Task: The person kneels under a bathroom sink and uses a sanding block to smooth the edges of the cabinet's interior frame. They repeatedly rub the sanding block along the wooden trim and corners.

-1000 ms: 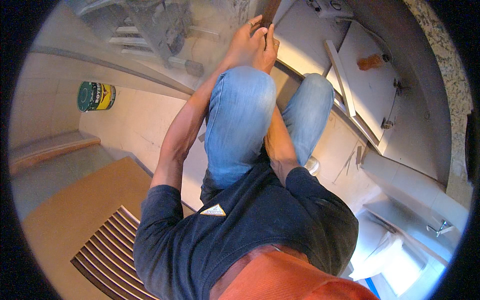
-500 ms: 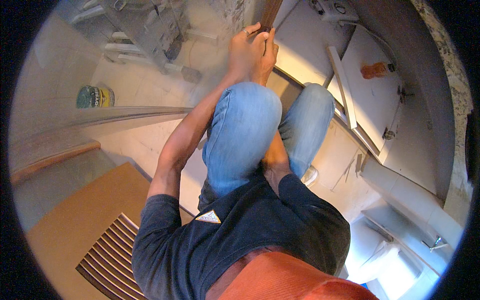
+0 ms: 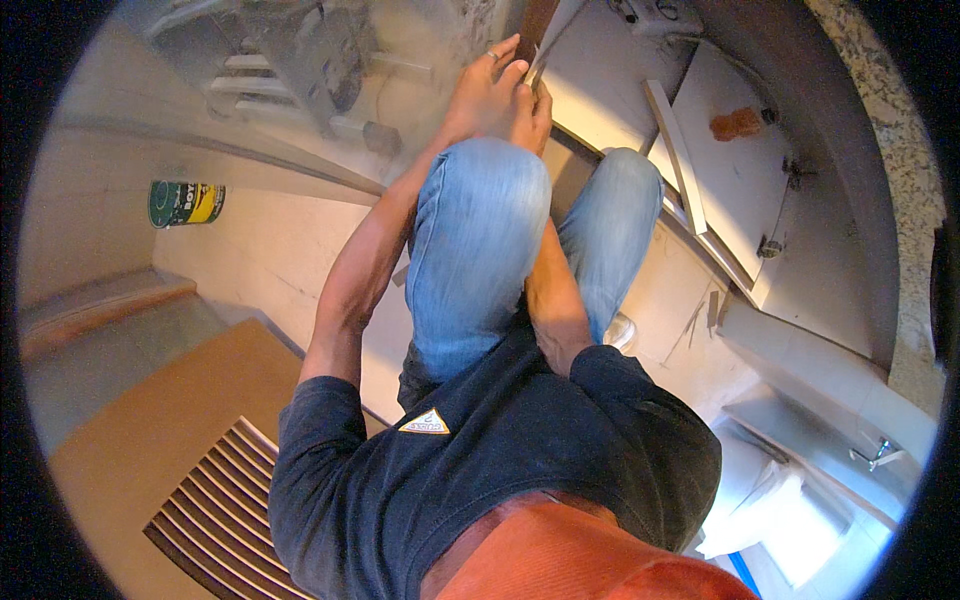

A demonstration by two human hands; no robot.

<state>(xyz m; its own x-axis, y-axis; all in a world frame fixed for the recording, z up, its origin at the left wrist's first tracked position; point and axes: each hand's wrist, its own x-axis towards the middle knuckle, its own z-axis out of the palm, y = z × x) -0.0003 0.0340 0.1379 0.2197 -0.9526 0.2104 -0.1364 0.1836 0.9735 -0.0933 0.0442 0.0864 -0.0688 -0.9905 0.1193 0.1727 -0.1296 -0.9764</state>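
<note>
My hands meet in front of my raised knees, beside a dark brown wooden board [image 3: 538, 20] at the upper edge. My left hand [image 3: 482, 98], a ring on one finger, reaches to the board's lower end with thumb and forefinger apart. Just right of it, my right hand [image 3: 530, 122] has its fingers pointing up around the lower end of a thin pale strip [image 3: 537, 68]. The strip runs close along the board; its lower end is hidden by my fingers. My right forearm passes between my knees, partly covered by the left one.
An open low cabinet [image 3: 830, 270] on the right has metal hinges, a loose narrow white board [image 3: 675, 155] and an orange bottle [image 3: 735, 124]. A granite slab [image 3: 880, 110] edges it. A green-and-yellow can [image 3: 187, 203] is at left, a slatted panel [image 3: 225, 510] at lower left.
My left hand's fingers have spread and shifted slightly left off the dark brown board's end. The pale strip now shows by my right fingers. The whole view has tilted a little.
</note>
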